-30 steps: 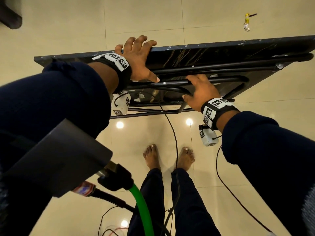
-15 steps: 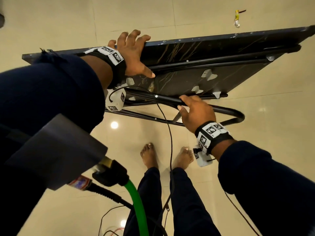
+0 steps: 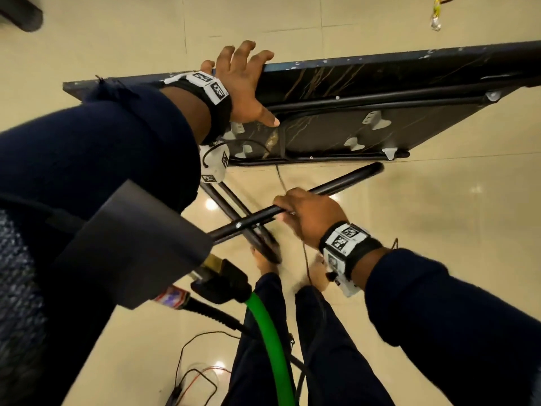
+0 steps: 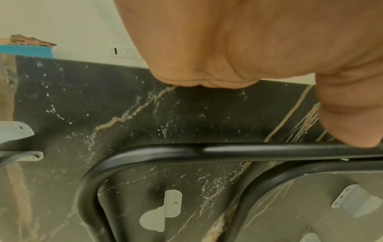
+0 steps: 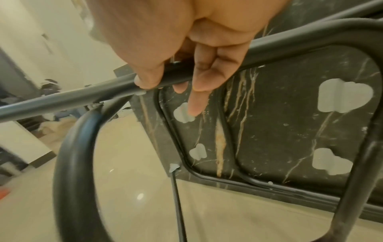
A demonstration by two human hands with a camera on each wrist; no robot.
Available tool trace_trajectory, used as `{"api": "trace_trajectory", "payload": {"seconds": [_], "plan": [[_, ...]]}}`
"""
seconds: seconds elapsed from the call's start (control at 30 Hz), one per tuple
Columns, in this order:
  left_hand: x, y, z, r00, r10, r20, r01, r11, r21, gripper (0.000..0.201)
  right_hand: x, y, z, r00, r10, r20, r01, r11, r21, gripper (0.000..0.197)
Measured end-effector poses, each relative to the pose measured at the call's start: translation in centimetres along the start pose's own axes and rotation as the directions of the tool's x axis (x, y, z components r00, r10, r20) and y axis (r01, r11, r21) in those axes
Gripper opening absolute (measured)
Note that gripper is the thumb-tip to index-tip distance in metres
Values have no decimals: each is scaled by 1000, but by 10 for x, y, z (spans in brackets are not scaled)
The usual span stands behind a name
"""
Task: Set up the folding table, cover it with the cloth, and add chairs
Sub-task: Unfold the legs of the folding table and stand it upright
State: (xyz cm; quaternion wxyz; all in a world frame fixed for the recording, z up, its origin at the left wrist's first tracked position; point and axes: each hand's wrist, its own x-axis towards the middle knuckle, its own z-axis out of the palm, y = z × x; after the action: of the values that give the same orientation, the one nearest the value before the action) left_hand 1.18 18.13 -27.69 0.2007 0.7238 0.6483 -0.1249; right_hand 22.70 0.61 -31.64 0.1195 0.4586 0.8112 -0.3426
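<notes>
The folding table stands on its edge on the floor, its black marble-patterned underside facing me. My left hand holds its top edge, fingers over the far side and thumb pressed on the underside beside a black tube. The fingers are hidden in the left wrist view. My right hand grips a black tubular leg frame that is swung out from the underside toward me. In the right wrist view the thumb and fingers wrap the tube, and one finger points down. No cloth or chairs are in view.
White plastic clips dot the underside. My bare feet stand close beneath the leg frame. Thin cables lie on the tiled floor and a green cable hangs from my chest. A small yellow object lies beyond the table.
My right hand has pulled the leg frame away from the tabletop and down toward me. The left hand has stayed on the top edge.
</notes>
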Motion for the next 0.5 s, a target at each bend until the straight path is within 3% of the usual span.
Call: {"api": "trace_trajectory", "payload": {"seconds": [0.13, 0.3, 0.5], "plan": [[-11, 1, 9, 1000, 4, -17, -4, 1000, 14, 115, 2, -43, 23, 986, -104, 133, 105, 994, -1, 42], [-10, 1, 13, 998, 14, -59, -13, 1000, 19, 112, 22, -80, 49, 961, -245, 127, 249, 968, -18, 41], [0, -2, 8, 999, 15, -38, -15, 1000, 2, 110, 56, -134, 45, 915, -373, 151, 377, 926, 2, 40]]}}
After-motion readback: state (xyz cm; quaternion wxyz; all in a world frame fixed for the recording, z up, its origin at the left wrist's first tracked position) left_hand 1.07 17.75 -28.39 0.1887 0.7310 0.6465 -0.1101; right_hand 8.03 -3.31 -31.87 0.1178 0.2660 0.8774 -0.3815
